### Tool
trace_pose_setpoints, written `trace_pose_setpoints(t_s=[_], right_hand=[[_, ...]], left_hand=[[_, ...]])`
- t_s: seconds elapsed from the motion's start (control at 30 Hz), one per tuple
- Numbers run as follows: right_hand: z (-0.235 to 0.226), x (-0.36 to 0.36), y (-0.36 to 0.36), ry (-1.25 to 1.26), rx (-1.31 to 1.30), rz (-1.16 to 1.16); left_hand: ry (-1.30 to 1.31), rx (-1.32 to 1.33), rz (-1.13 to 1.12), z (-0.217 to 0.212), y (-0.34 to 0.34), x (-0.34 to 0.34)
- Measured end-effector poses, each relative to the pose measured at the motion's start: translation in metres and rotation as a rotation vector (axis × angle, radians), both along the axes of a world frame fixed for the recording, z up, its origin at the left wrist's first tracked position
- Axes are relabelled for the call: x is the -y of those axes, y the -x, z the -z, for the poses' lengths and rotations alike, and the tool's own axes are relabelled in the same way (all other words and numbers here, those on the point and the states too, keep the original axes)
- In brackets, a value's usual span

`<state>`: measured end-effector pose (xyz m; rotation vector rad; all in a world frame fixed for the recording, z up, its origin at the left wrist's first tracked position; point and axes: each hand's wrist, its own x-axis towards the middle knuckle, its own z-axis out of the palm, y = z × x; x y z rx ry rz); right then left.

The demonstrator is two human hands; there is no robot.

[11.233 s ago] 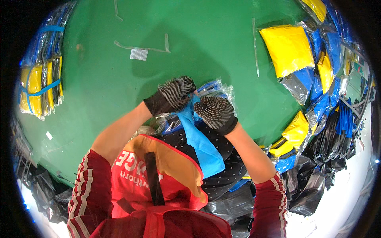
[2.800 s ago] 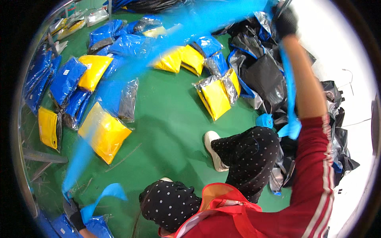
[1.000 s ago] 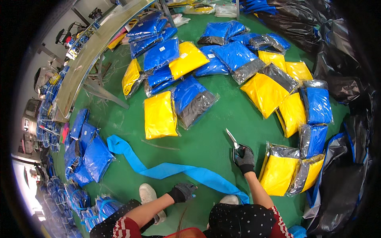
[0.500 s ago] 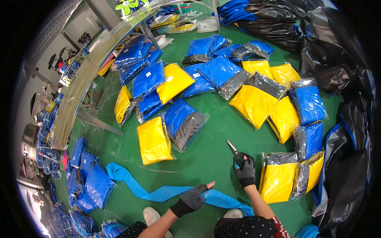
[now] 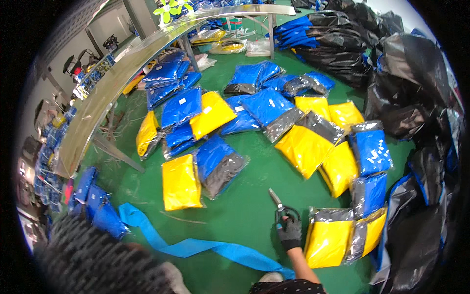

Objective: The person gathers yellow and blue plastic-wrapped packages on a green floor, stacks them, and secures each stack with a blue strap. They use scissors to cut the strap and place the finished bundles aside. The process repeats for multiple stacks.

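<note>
My right hand [image 5: 290, 232], in a dark knit glove, holds a pair of scissors [image 5: 277, 202] with the blades pointing up and left, low over the green floor [image 5: 249, 206]. A long blue strip [image 5: 196, 246] lies flat on the floor from the lower left to just beside my right forearm. My left hand [image 5: 93, 264], also gloved, is very close to the camera at the lower left, large and blurred. Its fingers are not readable. A yellow and grey packet [image 5: 330, 237] lies right of the scissors hand.
Many flat yellow packets [image 5: 180, 182] and blue packets [image 5: 267, 105] in clear wrap are spread over the floor. Black bags [image 5: 416, 103] pile up on the right. A long metal table [image 5: 127, 68] curves along the left, with more blue packets [image 5: 95, 203] below it.
My left hand has lifted off the floor near the strip and come up close to the camera. My right hand stays put with the scissors. The view has tilted further up.
</note>
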<state>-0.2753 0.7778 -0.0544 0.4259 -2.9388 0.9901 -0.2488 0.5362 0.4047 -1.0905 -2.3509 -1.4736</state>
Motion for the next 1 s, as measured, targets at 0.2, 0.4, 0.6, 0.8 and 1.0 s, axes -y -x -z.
trace_pose_setpoints(t_s=[0.2,0.4,0.6,0.8,1.0], right_hand=[[0.005,-0.006,-0.007,0.049,0.110,0.060],[-0.002,-0.004,-0.002,0.036,0.075,-0.052],[-0.009,0.008,-0.004,-0.049,0.150,-0.065],[-0.049,0.048,0.009,0.042,0.427,-0.302],[-0.264,0.057,-0.008,0.321,0.538,-0.511]], left_hand=[[0.124,-0.165,-0.102,-0.001,-0.025,0.026],[0.161,-0.271,-0.211,-0.001,-0.056,0.049],[0.163,-0.333,-0.295,0.004,-0.084,0.078],[0.175,-0.388,-0.349,0.002,-0.077,0.102],[0.148,-0.382,-0.406,-0.026,-0.040,0.141]])
